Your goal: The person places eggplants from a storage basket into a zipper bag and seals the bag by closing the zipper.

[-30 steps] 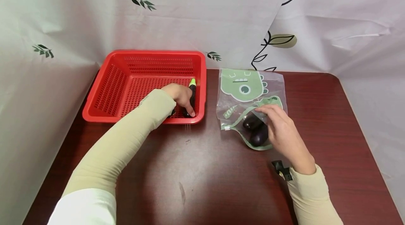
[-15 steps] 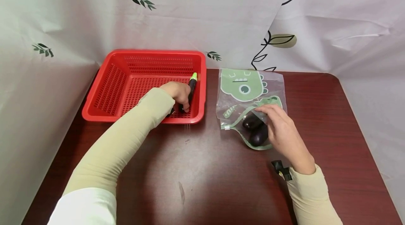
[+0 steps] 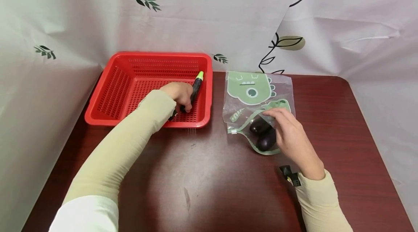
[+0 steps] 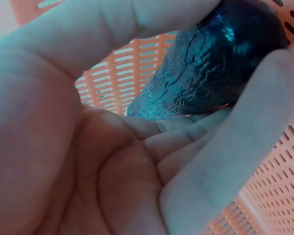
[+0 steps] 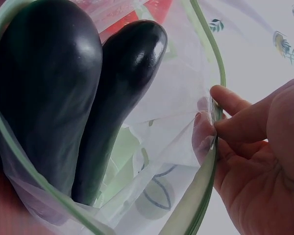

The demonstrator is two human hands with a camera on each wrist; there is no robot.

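In the head view, my left hand is inside the red plastic basket. It grips the rounded end of a dark eggplant, whose light green tip points to the back right. The left wrist view shows thumb and fingers about this eggplant, its skin wrinkled. My right hand pinches the rim of a clear zip bag with green cartoon prints. The bag's mouth stands spread, as the right wrist view shows. Inside lie two glossy eggplants, a thicker one and a slimmer one.
The basket and bag stand side by side on a dark reddish-brown table. White cloth with leaf prints hangs behind and at the sides. A small black device sits at my right wrist.
My left hand has shifted slightly left in the basket, drawing the eggplant's rounded end along, so the eggplant now lies more slanted. The right hand and bag have stayed put.
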